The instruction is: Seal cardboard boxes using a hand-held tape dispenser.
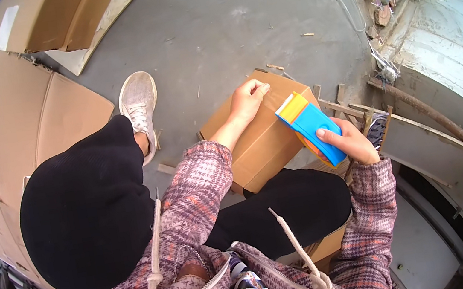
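A closed brown cardboard box (256,148) sits in front of me, tilted across the view by my bent leg. My left hand (249,100) rests at its far top edge with the fingers curled together. Whatever they pinch, if anything, is too small to make out. In my right hand (351,140) is a blue tape dispenser (317,132) with a yellow front end, gripped with the thumb on its flat blue side. Its yellow end points toward the box top, near my left hand. Orange edging shows along its underside.
Large cardboard sheets (21,117) stand along the left, with another cardboard box (66,19) above them. Wooden sticks and planks (428,125) lie on the right by a pale wall (458,48). Broken bricks (383,15) and white cord lie on the grey concrete floor (214,32).
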Motion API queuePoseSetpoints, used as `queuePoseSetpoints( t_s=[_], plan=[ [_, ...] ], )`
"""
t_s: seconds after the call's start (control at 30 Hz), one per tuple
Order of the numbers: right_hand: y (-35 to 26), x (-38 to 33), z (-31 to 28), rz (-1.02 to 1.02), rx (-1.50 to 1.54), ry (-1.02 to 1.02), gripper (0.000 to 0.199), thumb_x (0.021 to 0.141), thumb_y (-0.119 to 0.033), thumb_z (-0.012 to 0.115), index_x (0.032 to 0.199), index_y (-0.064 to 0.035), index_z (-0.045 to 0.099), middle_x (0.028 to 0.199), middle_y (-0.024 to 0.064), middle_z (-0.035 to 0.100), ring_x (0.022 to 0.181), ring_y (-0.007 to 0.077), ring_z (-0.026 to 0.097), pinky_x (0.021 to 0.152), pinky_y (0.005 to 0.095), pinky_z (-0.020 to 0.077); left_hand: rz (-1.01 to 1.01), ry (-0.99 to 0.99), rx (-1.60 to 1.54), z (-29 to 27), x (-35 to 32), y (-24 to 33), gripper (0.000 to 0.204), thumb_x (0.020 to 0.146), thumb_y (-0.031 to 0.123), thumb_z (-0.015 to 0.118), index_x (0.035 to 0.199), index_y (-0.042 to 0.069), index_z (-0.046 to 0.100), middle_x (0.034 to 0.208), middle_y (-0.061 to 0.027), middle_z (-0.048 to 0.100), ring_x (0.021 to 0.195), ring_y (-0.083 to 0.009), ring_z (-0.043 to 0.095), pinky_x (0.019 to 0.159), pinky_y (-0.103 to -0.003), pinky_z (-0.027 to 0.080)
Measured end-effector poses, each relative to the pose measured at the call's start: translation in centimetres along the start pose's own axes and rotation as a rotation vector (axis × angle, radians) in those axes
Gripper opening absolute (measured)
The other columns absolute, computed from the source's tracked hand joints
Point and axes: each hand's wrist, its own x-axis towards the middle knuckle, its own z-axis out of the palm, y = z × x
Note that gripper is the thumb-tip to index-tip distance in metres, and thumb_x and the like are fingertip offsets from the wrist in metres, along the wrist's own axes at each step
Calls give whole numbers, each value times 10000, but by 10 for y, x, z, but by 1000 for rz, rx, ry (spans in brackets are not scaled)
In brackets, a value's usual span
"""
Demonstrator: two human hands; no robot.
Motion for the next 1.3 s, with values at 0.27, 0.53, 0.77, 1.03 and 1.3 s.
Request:
queuePoseSetpoints(
  t_s=[0.27, 0.53, 0.77, 1.03, 1.3],
  plan=[
    [2, 1, -1, 0, -30, -4, 487, 923, -411, 644, 1124, 27, 575, 826, 49, 649, 692, 95, 625, 607, 237, 507, 205, 53, 423, 8, -8, 3, 201, 878, 258, 692, 865, 59, 675, 811, -108, 657, 742, -222, 613, 682, -356, 477],
    [-1, 1, 2, -1, -42, 20, 484, 919, -400, 642, 1113, 38, 574, 841, 62, 651, 692, 113, 643, 613, 245, 521, 96, 229, 765, -3, -8, 5, 220, 903, 266, 651, 943, 49, 650, 996, -107, 653, 932, -278, 622, 803, -401, 497],
    [-2, 2, 2, 7, -28, 11, 487, 916, -400, 644, 1110, 41, 573, 847, 73, 651, 697, 126, 656, 616, 253, 533, 439, -335, 464, -15, -38, 21, 429, 929, 123, 459, 1349, 68, 529, 1425, -148, 500, 1290, -320, 481, 1098, -404, 366],
    [-1, 4, -1, 56, -2, -9, 502, 911, -420, 641, 1090, 44, 576, 821, 80, 653, 685, 132, 659, 604, 259, 539, 227, -445, 604, -14, -36, 14, 553, 1025, 364, 275, 1478, 62, 370, 1553, -162, 323, 1458, -308, 253, 1182, -419, 242],
    [11, 10, -3, -3, 12, -8, 541, 879, -455, 664, 1051, 54, 604, 800, 99, 658, 633, 155, 651, 573, 273, 535, 363, -58, 1068, -36, -72, 52, 304, 919, 272, 521, 1071, 32, 630, 1167, -138, 608, 1118, -325, 566, 929, -441, 441]
  ],
)
